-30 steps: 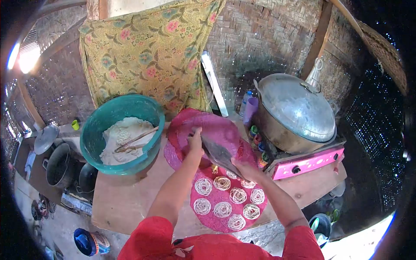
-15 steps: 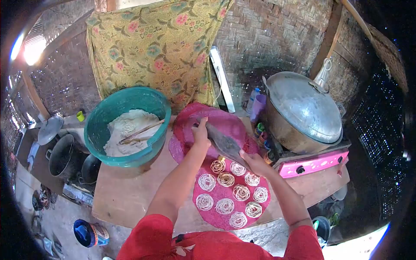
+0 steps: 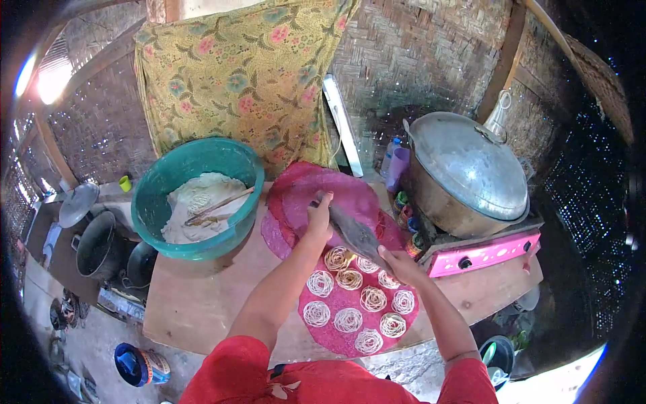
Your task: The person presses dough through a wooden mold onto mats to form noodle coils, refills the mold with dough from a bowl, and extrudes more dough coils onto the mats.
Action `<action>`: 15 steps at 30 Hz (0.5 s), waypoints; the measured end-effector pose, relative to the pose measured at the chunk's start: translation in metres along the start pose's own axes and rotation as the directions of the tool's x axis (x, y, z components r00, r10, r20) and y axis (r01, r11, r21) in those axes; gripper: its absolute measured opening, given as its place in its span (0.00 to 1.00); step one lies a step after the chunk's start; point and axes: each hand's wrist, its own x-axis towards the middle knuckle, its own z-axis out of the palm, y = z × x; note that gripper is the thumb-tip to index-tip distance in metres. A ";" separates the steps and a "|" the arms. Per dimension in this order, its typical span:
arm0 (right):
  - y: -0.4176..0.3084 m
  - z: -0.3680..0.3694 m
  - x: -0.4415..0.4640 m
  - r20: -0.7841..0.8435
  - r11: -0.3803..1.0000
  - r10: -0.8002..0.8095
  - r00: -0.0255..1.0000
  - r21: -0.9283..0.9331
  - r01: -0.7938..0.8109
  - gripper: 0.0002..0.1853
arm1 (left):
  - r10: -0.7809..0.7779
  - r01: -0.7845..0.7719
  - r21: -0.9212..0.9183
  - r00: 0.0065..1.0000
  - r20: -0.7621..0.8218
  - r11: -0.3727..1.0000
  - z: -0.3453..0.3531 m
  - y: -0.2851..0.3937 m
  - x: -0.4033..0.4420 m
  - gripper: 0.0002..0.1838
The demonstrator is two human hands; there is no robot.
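Both my hands grip a long dark wooden hand press (image 3: pixel 354 233), which slants across the pink mats. My left hand (image 3: pixel 321 217) is closed round its upper left end, and my right hand (image 3: pixel 400 264) closes on its lower right end. Under the press, a round pink mat (image 3: pixel 334 296) carries several nests of thin pale strands (image 3: pixel 348 320). A small pale yellowish bit shows just below the tool, over the upper nests; the press's underside is hidden. Behind my hands lie more pink mats (image 3: pixel 330 188), partly overlapping.
To the left stands a green basin (image 3: pixel 195 250) of white dough or flour with a stick in it. A large lidded pot (image 3: pixel 471 168) sits on a pink stove (image 3: pixel 484 256) at right. Dark pots (image 3: pixel 97 249) are far left; a bucket (image 3: pixel 141 363) stands on the floor.
Both hands and the press have shifted slightly towards me, and the left hand also a little to the right. The nests and mats lie as before.
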 end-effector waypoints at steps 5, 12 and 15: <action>0.023 0.001 0.000 -0.054 0.990 0.019 0.998 0.140 -0.011 0.40 | -0.307 0.161 0.569 0.936 0.170 0.807 -0.032 0.017 -0.021 0.37; 0.016 0.006 -0.015 -0.119 0.954 -0.127 0.985 0.259 0.154 0.34 | -0.621 0.006 0.863 0.697 0.358 0.505 -0.058 -0.024 -0.032 0.32; 0.016 0.002 -0.012 -0.050 0.944 -0.096 0.994 0.311 0.107 0.33 | -0.492 -0.119 0.816 0.745 0.450 0.566 -0.066 -0.045 -0.015 0.23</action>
